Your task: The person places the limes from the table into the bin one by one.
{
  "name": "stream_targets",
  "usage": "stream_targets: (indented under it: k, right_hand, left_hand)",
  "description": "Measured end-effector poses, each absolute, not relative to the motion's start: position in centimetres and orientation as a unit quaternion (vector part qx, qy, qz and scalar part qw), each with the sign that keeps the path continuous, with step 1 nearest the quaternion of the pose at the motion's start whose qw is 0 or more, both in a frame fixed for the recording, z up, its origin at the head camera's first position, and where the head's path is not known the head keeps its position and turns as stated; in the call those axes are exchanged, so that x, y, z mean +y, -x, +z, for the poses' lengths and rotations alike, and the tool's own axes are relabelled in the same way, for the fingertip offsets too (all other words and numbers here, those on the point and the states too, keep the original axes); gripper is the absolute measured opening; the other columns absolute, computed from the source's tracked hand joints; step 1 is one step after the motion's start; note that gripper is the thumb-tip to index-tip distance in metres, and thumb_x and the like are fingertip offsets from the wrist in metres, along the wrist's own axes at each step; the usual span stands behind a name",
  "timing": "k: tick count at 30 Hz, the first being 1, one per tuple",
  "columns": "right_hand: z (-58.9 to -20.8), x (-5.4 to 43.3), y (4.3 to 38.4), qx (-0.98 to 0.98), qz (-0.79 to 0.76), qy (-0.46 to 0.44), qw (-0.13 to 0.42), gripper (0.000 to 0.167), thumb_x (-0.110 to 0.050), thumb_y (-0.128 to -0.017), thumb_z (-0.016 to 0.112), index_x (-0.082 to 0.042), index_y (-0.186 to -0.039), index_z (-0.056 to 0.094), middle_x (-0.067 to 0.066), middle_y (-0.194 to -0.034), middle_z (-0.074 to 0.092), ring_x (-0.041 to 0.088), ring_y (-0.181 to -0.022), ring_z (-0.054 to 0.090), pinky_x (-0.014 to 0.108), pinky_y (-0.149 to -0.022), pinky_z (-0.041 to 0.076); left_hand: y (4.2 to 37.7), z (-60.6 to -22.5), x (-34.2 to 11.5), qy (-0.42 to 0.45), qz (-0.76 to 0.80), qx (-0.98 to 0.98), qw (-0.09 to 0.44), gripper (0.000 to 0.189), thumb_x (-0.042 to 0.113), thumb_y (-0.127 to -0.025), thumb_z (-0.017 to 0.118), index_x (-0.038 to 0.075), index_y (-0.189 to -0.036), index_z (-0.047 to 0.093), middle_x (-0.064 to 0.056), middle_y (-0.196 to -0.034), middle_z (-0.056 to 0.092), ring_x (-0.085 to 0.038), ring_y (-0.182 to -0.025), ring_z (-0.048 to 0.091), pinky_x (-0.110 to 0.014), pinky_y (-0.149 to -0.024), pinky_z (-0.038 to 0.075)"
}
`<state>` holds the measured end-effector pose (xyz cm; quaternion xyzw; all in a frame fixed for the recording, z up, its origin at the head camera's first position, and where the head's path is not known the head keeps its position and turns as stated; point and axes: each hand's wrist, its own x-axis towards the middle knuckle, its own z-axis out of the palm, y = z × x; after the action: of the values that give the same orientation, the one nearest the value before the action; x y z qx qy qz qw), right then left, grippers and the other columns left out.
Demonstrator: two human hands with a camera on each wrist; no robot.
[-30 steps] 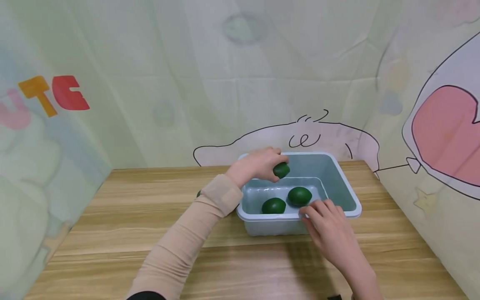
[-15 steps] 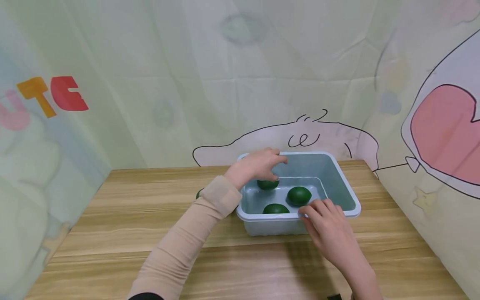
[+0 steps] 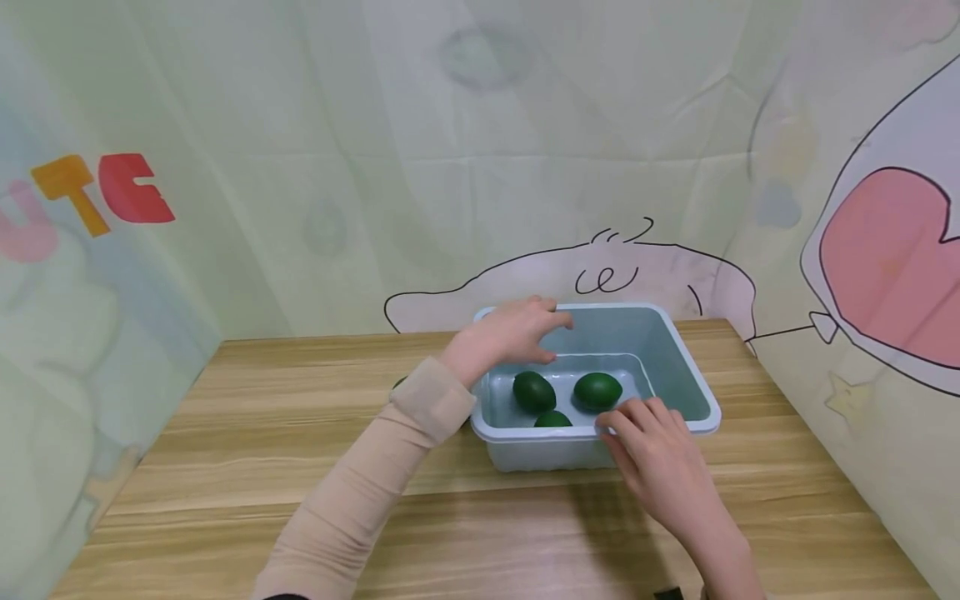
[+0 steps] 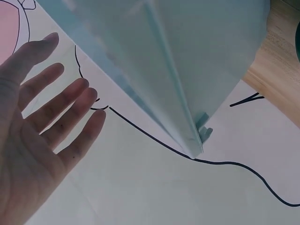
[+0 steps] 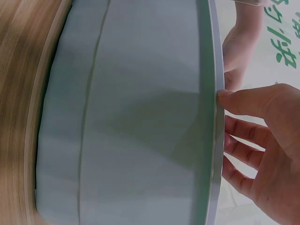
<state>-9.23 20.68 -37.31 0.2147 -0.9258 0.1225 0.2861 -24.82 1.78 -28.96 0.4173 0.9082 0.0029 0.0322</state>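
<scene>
A light blue plastic tub (image 3: 547, 454) stands on the wooden table. Three dark green, egg-shaped fruits lie inside: one fruit (image 3: 534, 392) at the left, another fruit (image 3: 597, 392) near the middle, and a third fruit (image 3: 552, 420) partly hidden by the front rim. Over the tub's left side hangs my left hand (image 3: 513, 333), its fingers spread and holding nothing; the left wrist view shows the bare palm (image 4: 33, 136). My right hand (image 3: 656, 462) grips the front rim, thumb outside and fingers within, as the right wrist view (image 5: 276, 140) shows.
Another dark green thing (image 3: 400, 382) peeks out beside the left sleeve on the table (image 3: 300, 400). A printed cloth backdrop (image 3: 337, 167) rises right behind the tub and along both sides of the table.
My left hand has let go of a green fruit, which has dropped into the tub and rolled toward the front. The front-left fruit has shifted nearer the rim. My right hand stays put.
</scene>
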Motion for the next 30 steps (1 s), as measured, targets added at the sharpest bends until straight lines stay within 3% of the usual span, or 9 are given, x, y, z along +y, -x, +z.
stream_targets:
  k: [18, 30]
  right_hand:
    - [-37.3, 20.7, 9.3, -0.926, 0.122, -0.215, 0.286, 0.014, -0.012, -0.082, 0.072, -0.019, -0.094, 0.068, -0.005, -0.088, 0.061, 0.015, -0.085, 0.049, 0.029, -0.069, 0.036]
    - [-37.4, 20.7, 9.3, -0.925, 0.120, -0.216, 0.288, 0.015, -0.011, -0.081, 0.073, -0.019, -0.093, 0.068, -0.005, -0.088, 0.061, 0.016, -0.085, 0.049, 0.029, -0.068, 0.035]
  left_hand:
    - [23.7, -29.4, -0.4, -0.391, 0.002, 0.920, 0.015, 0.046, 0.035, -0.091, 0.064, 0.020, -0.134, 0.054, -0.005, -0.128, 0.057, -0.022, -0.117, 0.054, -0.039, -0.097, 0.048]
    - [22.5, -30.0, -1.8, -0.425, 0.026, 0.904, -0.049, 0.040, 0.033, -0.093, 0.062, 0.018, -0.129, 0.058, -0.003, -0.118, 0.060, -0.020, -0.112, 0.056, -0.037, -0.090, 0.049]
